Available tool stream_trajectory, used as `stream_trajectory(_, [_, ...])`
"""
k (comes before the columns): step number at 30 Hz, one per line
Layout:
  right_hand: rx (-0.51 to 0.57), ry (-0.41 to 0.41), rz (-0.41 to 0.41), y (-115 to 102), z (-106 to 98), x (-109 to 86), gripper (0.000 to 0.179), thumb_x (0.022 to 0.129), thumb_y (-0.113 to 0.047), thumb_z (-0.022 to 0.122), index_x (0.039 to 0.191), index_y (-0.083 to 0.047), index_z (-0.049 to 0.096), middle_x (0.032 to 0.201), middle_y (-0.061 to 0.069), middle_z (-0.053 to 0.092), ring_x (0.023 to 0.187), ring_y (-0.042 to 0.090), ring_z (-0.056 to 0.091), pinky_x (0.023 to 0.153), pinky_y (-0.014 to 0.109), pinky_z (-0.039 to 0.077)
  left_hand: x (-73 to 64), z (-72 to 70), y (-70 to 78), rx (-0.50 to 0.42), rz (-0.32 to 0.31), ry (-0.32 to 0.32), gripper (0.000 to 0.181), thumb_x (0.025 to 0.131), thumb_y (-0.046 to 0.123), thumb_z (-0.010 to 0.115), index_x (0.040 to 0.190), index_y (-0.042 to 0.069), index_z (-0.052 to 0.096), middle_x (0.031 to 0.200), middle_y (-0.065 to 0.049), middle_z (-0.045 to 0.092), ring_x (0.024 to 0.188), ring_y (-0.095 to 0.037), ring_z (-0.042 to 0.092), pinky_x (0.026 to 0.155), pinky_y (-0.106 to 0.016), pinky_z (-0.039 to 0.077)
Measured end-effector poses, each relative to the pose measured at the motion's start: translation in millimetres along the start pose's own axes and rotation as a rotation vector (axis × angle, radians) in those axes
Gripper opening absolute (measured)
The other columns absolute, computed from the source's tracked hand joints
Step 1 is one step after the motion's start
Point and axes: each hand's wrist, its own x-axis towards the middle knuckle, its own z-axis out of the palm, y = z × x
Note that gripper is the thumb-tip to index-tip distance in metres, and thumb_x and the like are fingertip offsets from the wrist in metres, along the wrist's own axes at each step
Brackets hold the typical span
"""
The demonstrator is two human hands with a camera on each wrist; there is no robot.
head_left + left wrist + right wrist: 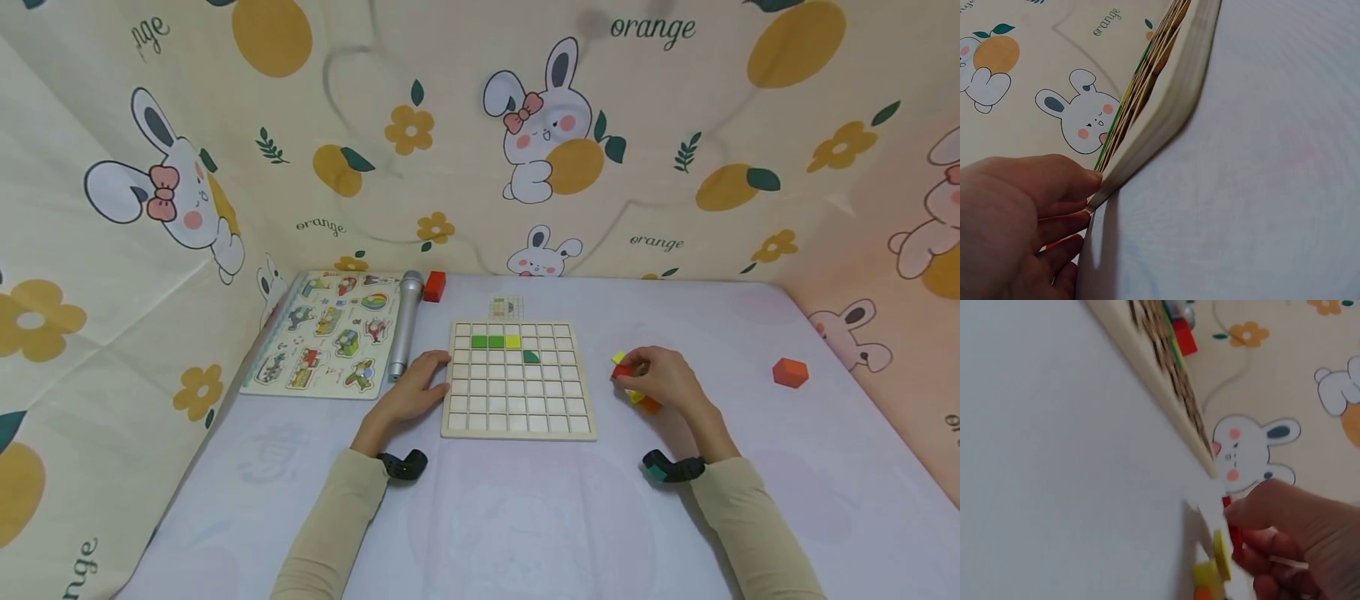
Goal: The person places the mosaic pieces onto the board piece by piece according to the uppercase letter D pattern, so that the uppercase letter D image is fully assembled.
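A wooden grid board [519, 438] lies flat in the middle of the table. On it are two green square tiles [487, 342], a yellow square tile [513, 342] and a dark green tile [531, 357] with a curved edge. My left hand [412, 388] rests against the board's left edge, thumb and fingertips touching the side. Right of the board, my right hand [663, 379] pinches a thin red tile [1234, 532] between thumb and fingers. Yellow pieces [1207, 574] and an orange piece [649, 405] sit close under that hand, partly hidden by it.
A small printed pattern card [506, 307] lies behind the board. To the left are a picture puzzle board [322, 333], a silver microphone-shaped stick [406, 325] and a red block [434, 287]. An orange-red block [791, 373] stands far right. Patterned cloth walls enclose the table.
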Motion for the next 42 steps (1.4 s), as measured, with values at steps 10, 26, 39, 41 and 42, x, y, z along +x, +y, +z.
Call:
stream_trajectory(10, [0.165, -0.092, -0.286, -41, 25, 17.9, 0.025, 0.075, -0.017, 0.076, 0.098, -0.011, 0.068, 0.092, 0.003, 0.061, 0.085, 0.02, 0.049, 0.07, 0.028, 0.045, -0.1, 0.0, 0.2, -0.005, 0.002, -0.002, 0.049, 0.091, 0.011, 0.055, 0.135, -0.003, 0.039, 0.141, -0.02, 0.038, 0.135, -0.031, 0.031, 0.113, -0.042, 0.023])
stream_trajectory(26, [0.144, -0.09, -0.417, -69, 68, 39.3, 0.024, 0.078, -0.016, 0.076, 0.1, -0.009, 0.071, 0.097, 0.002, 0.062, 0.081, 0.016, 0.052, 0.068, 0.027, 0.048, 1.4, 2.0, 0.2, -0.001, 0.004, -0.001, 0.049, 0.091, 0.011, 0.055, 0.135, -0.004, 0.039, 0.141, -0.019, 0.038, 0.135, -0.03, 0.031, 0.113, -0.042, 0.023])
stream_trajectory(39, [0.148, -0.046, -0.414, -73, 71, 40.7, 0.022, 0.076, -0.019, 0.077, 0.094, -0.01, 0.073, 0.088, 0.0, 0.063, 0.074, 0.014, 0.05, 0.062, 0.025, 0.043, 1.2, 0.8, 0.1, 0.006, 0.022, 0.012, 0.049, 0.09, 0.009, 0.055, 0.134, -0.006, 0.04, 0.139, -0.021, 0.04, 0.133, -0.032, 0.032, 0.113, -0.043, 0.024])
stream_trajectory(41, [0.161, -0.059, -0.414, -72, 71, 40.5, 0.023, 0.076, -0.021, 0.077, 0.096, -0.01, 0.073, 0.088, 0.0, 0.063, 0.074, 0.014, 0.05, 0.062, 0.024, 0.043, 1.3, 0.4, 0.4, 0.002, 0.024, 0.014, 0.048, 0.09, 0.008, 0.055, 0.133, -0.006, 0.041, 0.138, -0.021, 0.04, 0.133, -0.032, 0.032, 0.113, -0.043, 0.024])
stream_trajectory(42, [0.165, -0.067, -0.414, -71, 71, 40.3, 0.024, 0.077, -0.021, 0.076, 0.097, -0.01, 0.073, 0.089, -0.001, 0.063, 0.075, 0.014, 0.05, 0.063, 0.024, 0.044, 1.3, 0.4, 0.2, 0.0, 0.02, 0.013, 0.048, 0.09, 0.009, 0.055, 0.134, -0.006, 0.04, 0.139, -0.021, 0.04, 0.134, -0.032, 0.032, 0.113, -0.042, 0.024])
